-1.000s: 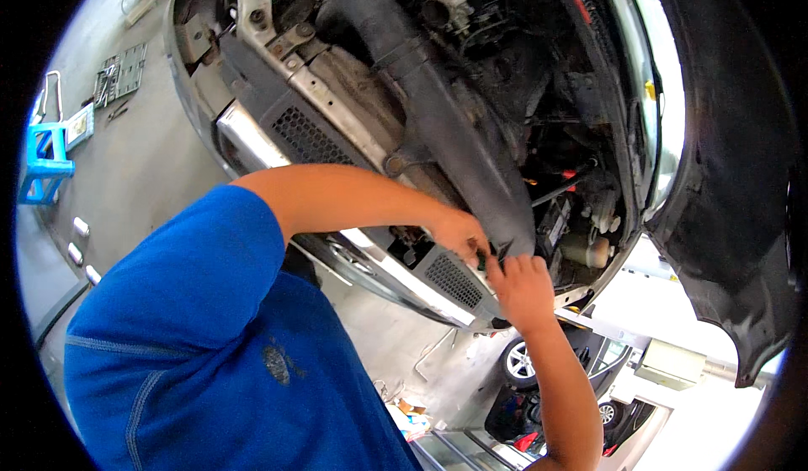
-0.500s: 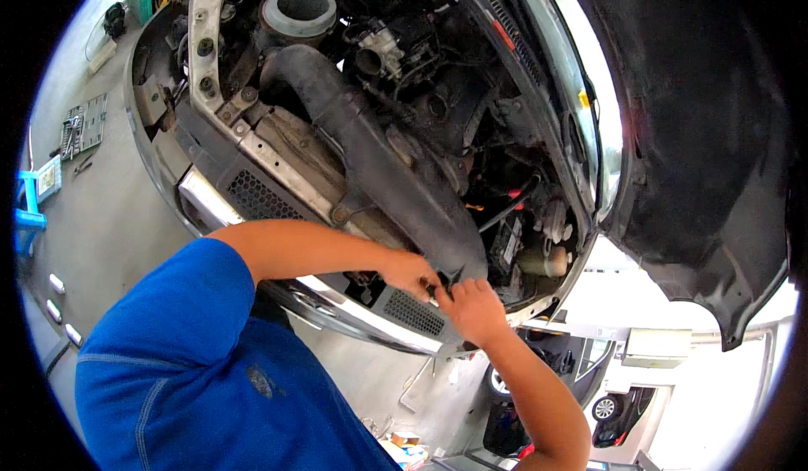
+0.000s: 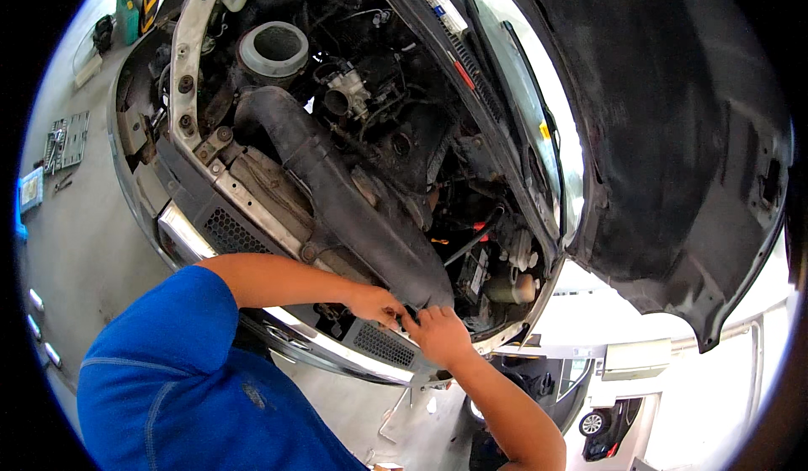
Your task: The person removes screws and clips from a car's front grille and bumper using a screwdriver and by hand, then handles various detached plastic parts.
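Below the middle, the left hand (image 3: 374,304) and right hand (image 3: 439,336) seem to work at the air duct (image 3: 362,203); I can't tell their grip. Next likely needs steady fingers.

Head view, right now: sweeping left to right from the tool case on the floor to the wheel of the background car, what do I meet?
Open tool case → grey ring-shaped part → left hand → right hand → yellowish reservoir → background car's wheel.
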{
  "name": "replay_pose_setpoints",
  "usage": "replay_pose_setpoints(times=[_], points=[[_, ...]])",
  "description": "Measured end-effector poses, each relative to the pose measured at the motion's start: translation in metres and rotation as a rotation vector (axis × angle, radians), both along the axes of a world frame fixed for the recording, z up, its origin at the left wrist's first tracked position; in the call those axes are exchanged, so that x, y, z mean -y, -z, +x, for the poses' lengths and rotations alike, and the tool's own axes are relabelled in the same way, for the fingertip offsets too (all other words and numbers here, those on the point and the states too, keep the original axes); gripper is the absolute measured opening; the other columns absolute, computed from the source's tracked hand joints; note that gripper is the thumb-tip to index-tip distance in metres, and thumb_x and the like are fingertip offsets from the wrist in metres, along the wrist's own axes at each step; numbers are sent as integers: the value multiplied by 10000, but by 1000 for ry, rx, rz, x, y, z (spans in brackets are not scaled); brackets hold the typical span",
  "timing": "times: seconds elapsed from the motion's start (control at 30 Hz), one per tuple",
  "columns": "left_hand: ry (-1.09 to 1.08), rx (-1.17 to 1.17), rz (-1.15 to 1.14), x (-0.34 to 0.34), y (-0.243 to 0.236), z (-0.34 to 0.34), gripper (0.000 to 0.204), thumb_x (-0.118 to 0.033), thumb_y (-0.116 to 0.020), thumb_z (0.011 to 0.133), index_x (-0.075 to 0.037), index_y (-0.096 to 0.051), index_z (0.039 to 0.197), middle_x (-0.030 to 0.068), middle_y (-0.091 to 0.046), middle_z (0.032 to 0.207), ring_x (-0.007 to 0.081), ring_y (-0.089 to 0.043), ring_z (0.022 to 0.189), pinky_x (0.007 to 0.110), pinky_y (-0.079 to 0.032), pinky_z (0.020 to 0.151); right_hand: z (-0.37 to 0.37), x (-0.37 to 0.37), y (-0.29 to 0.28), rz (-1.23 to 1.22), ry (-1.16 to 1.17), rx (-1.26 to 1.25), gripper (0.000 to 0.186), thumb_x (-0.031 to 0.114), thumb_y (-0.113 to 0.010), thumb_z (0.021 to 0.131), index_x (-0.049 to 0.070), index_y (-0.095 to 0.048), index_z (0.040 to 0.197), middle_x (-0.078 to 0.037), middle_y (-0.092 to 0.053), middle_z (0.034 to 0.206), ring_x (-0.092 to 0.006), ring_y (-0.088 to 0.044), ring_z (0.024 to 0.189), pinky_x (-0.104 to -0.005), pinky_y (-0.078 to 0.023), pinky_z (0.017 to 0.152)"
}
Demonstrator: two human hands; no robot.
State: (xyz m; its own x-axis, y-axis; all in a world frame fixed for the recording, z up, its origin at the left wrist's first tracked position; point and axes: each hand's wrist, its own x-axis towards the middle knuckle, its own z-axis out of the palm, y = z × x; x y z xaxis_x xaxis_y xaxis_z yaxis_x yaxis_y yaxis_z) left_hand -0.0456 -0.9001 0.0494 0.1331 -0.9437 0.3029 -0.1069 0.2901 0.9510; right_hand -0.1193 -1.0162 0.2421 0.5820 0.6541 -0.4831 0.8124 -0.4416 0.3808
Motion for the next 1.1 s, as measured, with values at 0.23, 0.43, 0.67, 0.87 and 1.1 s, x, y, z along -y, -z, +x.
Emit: replay_pose_setpoints(times=[0.23, 0.43, 0.67, 0.87, 1.1], points=[[-88, 15, -4, -12, 8, -16, 484, -341, -576, 914, -35, -483, 1276, 151, -613, 1105, 246, -584, 1004, 364, -449, 867, 11, -21, 15, -48, 859, -287, 409, 372, -536, 862, 12, -593, 1047, -240, -629, 858, -337, -633, 866, -444, -493, 712], [-367, 153, 14, -7, 18, -47, 425, -359, -558, 902, -68, -516, 1208, 188, -620, 1025, 368, -602, 917, 444, -472, 772, 0, 8, 41, 150, 1060, -460, 330, 270, -578, 855, -8, -542, 1028, -201, -604, 816, -352, -615, 780, -441, -484, 670], [-399, 35, -61, -20, 16, -43, 400, -337, -547, 907, -57, -527, 1192, 209, -629, 957, 382, -608, 867, 460, -461, 739, 21, -21, 21, -59, -59, -189, 152, 226, -578, 793, 87, -538, 841, -125, -602, 714, -291, -618, 670, -423, -468, 572], [-511, -28, -38, -23, 22, -58, 442, -319, -559, 896, -46, -468, 1231, 196, -610, 1001, 354, -589, 983, 457, -468, 797, 16, -30, 32, 20, 970, -340, 312, 290, -581, 854, -12, -577, 933, -200, -644, 782, -335, -640, 765, -400, -492, 644], [-713, -31, -8, -16, 30, -90, 365, -223, -571, 874, -29, -475, 1168, 186, -567, 989, 358, -563, 962, 456, -460, 814, 1, -16, 55, 210, 1102, -338, 218, 253, -601, 851, 48, -543, 895, -49, -483, 574, -194, -439, 454, -340, -339, 433]])
